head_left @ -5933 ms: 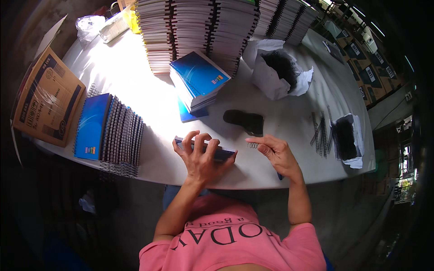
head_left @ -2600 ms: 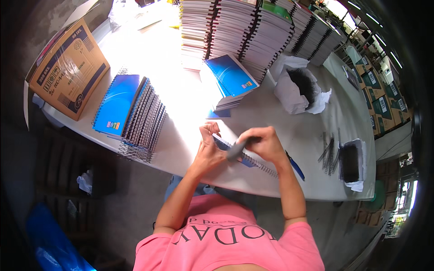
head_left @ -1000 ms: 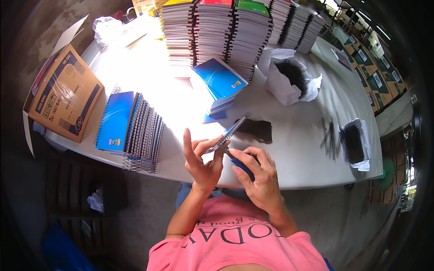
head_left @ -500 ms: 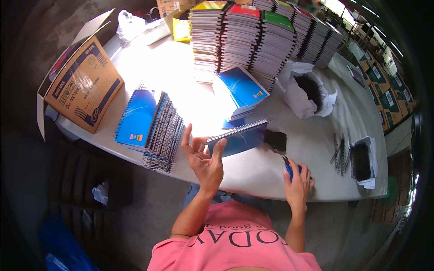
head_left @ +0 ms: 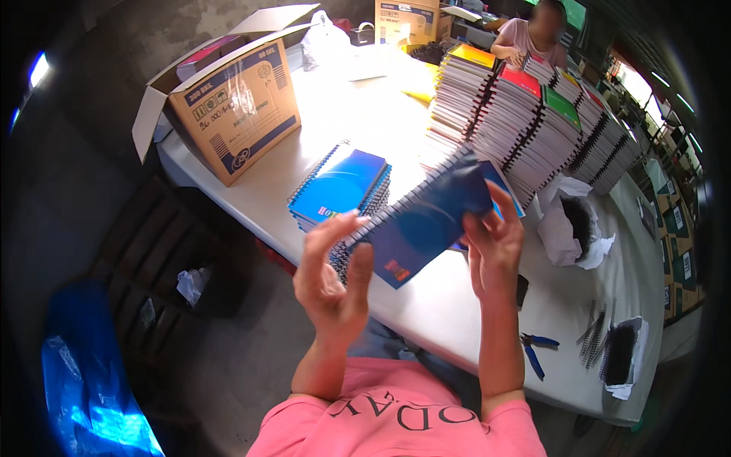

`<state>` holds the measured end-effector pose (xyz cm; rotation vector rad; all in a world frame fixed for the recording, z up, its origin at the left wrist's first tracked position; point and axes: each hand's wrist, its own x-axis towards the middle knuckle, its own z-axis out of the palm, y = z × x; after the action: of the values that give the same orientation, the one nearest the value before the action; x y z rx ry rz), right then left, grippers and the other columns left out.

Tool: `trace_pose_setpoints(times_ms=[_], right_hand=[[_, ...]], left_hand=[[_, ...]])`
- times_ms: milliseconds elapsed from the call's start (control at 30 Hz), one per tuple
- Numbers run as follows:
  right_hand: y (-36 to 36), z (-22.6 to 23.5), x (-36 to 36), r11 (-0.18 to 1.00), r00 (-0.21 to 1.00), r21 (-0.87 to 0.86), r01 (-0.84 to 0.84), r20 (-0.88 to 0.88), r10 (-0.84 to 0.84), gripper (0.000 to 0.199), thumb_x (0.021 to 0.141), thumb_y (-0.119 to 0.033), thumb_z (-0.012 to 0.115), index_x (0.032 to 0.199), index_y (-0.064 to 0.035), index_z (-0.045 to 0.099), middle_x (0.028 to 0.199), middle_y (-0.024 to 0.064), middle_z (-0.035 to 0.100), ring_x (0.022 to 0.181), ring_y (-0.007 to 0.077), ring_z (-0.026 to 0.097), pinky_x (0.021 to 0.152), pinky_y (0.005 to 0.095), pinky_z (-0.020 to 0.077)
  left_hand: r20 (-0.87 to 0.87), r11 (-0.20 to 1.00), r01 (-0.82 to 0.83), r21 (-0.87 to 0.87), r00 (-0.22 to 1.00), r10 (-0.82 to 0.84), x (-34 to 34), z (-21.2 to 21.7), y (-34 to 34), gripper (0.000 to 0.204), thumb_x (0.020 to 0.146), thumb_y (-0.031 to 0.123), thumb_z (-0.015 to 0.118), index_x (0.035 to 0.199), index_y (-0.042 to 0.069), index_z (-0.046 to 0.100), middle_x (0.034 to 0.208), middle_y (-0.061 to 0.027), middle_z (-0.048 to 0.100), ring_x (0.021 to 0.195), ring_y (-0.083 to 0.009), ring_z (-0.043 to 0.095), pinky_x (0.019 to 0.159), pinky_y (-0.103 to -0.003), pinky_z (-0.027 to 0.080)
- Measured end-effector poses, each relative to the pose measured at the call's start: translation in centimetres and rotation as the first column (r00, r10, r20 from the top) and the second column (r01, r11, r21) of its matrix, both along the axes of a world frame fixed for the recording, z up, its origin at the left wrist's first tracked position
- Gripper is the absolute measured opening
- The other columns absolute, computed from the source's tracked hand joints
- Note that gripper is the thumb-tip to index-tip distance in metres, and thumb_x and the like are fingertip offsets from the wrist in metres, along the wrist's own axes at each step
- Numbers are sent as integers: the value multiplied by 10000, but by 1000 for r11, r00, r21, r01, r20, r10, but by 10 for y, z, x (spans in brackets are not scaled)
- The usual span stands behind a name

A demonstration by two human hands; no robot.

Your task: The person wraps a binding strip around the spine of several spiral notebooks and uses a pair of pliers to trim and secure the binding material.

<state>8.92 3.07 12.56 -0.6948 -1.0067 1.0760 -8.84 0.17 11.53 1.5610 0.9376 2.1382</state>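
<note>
A blue spiral notebook (head_left: 426, 225) is held up tilted over the table, its metal coil along the upper left edge. My left hand (head_left: 331, 270) grips its left end, thumb in front and fingers near the coil. The opposite edge is pinched by my right hand (head_left: 491, 236). Blue-handled pliers (head_left: 528, 343) lie on the table, below and right of my right hand. A stack of blue spiral notebooks (head_left: 339, 186) stands behind my left hand. More blue covers (head_left: 504, 192) show partly behind my right hand.
An open cardboard box (head_left: 236, 110) stands at the far left. Tall piles of bound notebooks (head_left: 487, 114) rise at the back right, with a person (head_left: 537, 34) beyond. Paper-wrapped black coils (head_left: 575, 225), loose wire strips (head_left: 594, 335) and a small lined box (head_left: 624, 350) lie at the right.
My right hand has let go of the pliers and taken the notebook's right edge. The notebook is raised and its cover now faces me. The view has swung left.
</note>
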Motion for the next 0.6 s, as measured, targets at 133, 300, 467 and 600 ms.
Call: trace_pose_setpoints(times_ms=[133,300,467,600], right_hand=[[67,28,-41,985,969,36,-168,187,159,391,859,-18,629,1237,-17,531,976,99,650,891,89,601,805,216,475],[103,73,-58,968,929,190,-165,-300,217,471,946,-40,427,1397,-113,316,1093,131,605,1017,189,589,818,311,486],[153,67,-67,732,806,505,-457,583,101,459,817,5,414,1250,-121,503,808,105,643,694,151,622,559,292,480],[112,67,-129,696,259,195,-691,966,-13,528,796,-34,460,1283,-231,506,870,64,677,860,225,625,784,387,423]], left_hand=[[-137,926,-344,-155,936,325,-42,4,28,280,856,123,667,1128,78,619,1046,-78,629,1024,-182,576,944,-365,387],[-37,923,-295,-246,955,295,-71,-16,34,342,904,296,612,1195,117,591,1188,-59,584,1167,-179,501,983,-392,357],[129,933,-56,-355,986,108,-64,-21,45,569,938,460,500,1342,62,453,1319,-118,490,1236,-207,437,1030,-361,321],[159,933,11,-360,986,49,-67,-34,48,605,949,499,432,1367,61,419,1328,-124,474,1243,-206,426,1060,-359,282]])
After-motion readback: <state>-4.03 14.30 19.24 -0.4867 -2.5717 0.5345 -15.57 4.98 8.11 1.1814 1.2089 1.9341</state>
